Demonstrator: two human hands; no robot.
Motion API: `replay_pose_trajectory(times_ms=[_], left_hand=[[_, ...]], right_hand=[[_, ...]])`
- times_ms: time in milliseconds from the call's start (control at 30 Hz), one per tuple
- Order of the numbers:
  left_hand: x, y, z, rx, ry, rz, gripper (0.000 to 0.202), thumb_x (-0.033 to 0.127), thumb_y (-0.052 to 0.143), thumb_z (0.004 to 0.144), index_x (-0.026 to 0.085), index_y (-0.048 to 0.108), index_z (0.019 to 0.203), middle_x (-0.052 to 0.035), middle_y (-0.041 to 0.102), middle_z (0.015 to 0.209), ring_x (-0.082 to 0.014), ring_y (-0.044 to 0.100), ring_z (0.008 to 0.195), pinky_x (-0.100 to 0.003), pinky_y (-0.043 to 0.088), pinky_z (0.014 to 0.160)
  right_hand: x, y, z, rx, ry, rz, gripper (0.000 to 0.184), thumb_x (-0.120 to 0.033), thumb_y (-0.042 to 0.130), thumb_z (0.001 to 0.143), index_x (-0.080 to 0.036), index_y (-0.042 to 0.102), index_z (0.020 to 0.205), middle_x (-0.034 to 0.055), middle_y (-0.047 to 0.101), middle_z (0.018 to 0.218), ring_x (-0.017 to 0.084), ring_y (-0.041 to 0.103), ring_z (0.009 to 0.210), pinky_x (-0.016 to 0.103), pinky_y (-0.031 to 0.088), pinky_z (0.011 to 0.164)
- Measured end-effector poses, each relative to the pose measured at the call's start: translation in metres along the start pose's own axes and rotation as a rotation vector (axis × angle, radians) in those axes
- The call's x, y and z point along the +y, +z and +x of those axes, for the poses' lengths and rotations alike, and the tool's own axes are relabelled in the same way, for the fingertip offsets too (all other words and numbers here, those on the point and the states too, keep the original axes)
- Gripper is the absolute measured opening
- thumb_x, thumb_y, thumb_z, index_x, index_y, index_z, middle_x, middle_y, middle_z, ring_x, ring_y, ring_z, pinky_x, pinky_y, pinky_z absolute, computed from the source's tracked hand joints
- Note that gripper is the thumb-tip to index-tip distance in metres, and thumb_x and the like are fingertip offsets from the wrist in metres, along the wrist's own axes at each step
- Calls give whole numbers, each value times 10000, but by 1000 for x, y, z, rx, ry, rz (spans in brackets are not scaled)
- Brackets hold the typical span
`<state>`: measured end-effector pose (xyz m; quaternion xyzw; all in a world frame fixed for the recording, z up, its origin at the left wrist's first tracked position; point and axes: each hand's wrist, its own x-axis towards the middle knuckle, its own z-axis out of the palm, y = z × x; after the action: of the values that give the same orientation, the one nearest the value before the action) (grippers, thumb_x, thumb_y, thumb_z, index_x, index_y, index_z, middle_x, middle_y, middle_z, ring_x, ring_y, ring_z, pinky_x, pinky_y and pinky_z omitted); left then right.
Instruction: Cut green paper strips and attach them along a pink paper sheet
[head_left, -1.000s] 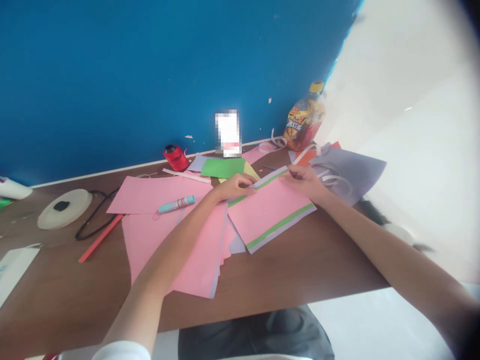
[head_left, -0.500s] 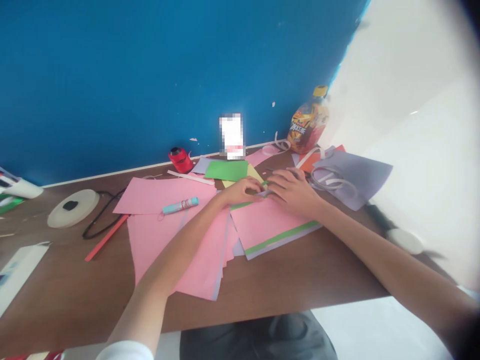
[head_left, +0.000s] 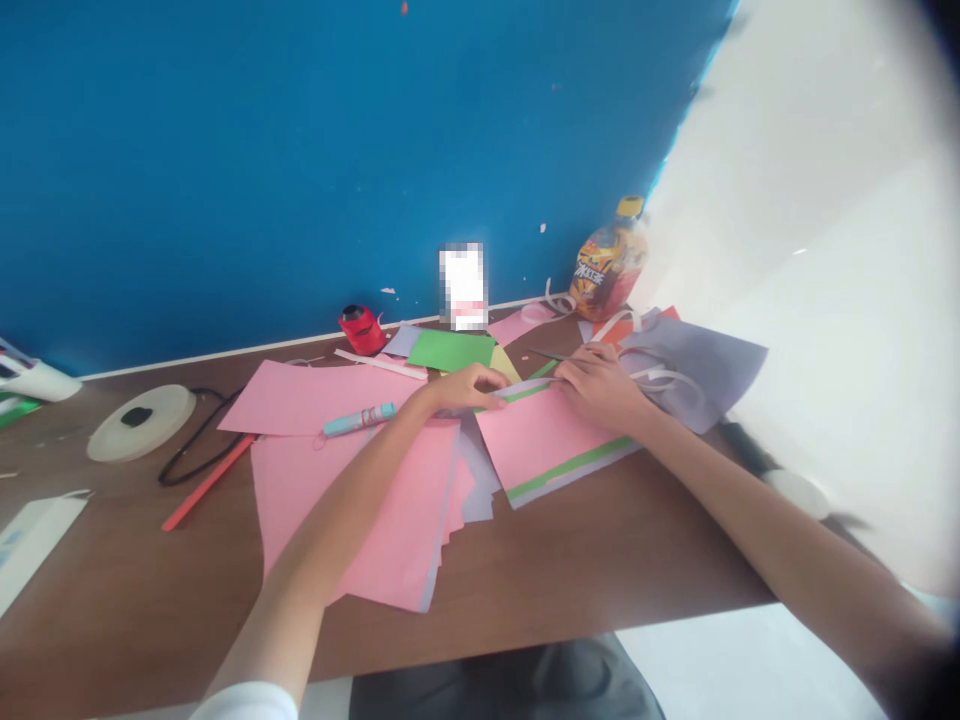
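A pink sheet with green strips along two edges (head_left: 541, 440) lies on the brown table (head_left: 600, 560). My left hand (head_left: 469, 387) pinches its far left corner, fingers curled down on the green strip. My right hand (head_left: 596, 385) presses on the far edge of the same sheet, fingers bent and close together. Both hands sit a short gap apart along that edge. More pink sheets (head_left: 352, 480) lie under my left forearm.
A glue stick (head_left: 358, 418) lies on pink paper. A red pencil (head_left: 204, 483), black cable (head_left: 187, 450) and white round disc (head_left: 140, 420) are at the left. Green paper (head_left: 451, 350), a red tape dispenser (head_left: 361, 328), a drink bottle (head_left: 607, 260) and lilac paper (head_left: 701, 365) stand at the back.
My right hand slid left along the far edge toward my left hand, then back a little to the right. The sheet has shifted slightly. The left hand stays on its corner.
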<state>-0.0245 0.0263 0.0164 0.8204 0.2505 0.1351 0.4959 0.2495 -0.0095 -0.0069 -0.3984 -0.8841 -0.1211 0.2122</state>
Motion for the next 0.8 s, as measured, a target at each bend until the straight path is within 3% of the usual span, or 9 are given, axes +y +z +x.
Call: replay_pose_trajectory(times_ms=[100, 167, 333, 500, 600, 800], left_hand=[[1, -10, -6, 41, -56, 21, 298, 445, 654, 778, 151, 684, 813, -35, 645, 828, -158, 571, 765, -280, 418, 706], [0, -13, -7, 106, -59, 57, 320, 467, 651, 771, 148, 649, 751, -11, 586, 749, -132, 523, 708, -267, 383, 664], [-8, -6, -5, 285, -73, 136, 482, 526, 617, 787, 175, 367, 570, 39, 278, 601, -81, 281, 565, -268, 205, 555], [-14, 3, -4, 395, -58, 72, 448, 545, 520, 860, 180, 378, 641, 30, 287, 652, -97, 283, 607, -265, 207, 571], [-16, 6, -4, 441, -46, 15, 445, 551, 490, 877, 181, 381, 656, 27, 310, 665, -105, 302, 629, -257, 239, 587], [-18, 6, -4, 475, -48, -24, 395, 532, 489, 882, 172, 486, 719, 22, 413, 698, -115, 386, 673, -246, 306, 634]], right_hand=[[1, -1, 0, -1, -6, 16, 277, -305, 412, 980, -203, 626, 836, 71, 687, 760, 228, 577, 803, 404, 321, 946], [2, -1, 0, 12, 6, 46, 273, -306, 409, 983, -203, 625, 852, 71, 701, 786, 228, 583, 804, 400, 325, 931], [4, 1, -2, 60, 87, 156, 239, -268, 393, 984, -214, 624, 964, 65, 728, 922, 236, 601, 873, 403, 329, 893], [5, 7, -4, 104, 208, 184, 260, -254, 362, 982, -215, 614, 1032, 80, 716, 964, 250, 610, 900, 413, 356, 858], [8, 14, -5, 194, 344, 211, 228, -234, 410, 939, -208, 611, 1044, 97, 712, 1014, 280, 618, 954, 445, 386, 870], [12, 16, -5, 348, 600, 542, 237, -252, 546, 834, -231, 599, 1064, 69, 703, 920, 252, 649, 868, 410, 498, 771]])
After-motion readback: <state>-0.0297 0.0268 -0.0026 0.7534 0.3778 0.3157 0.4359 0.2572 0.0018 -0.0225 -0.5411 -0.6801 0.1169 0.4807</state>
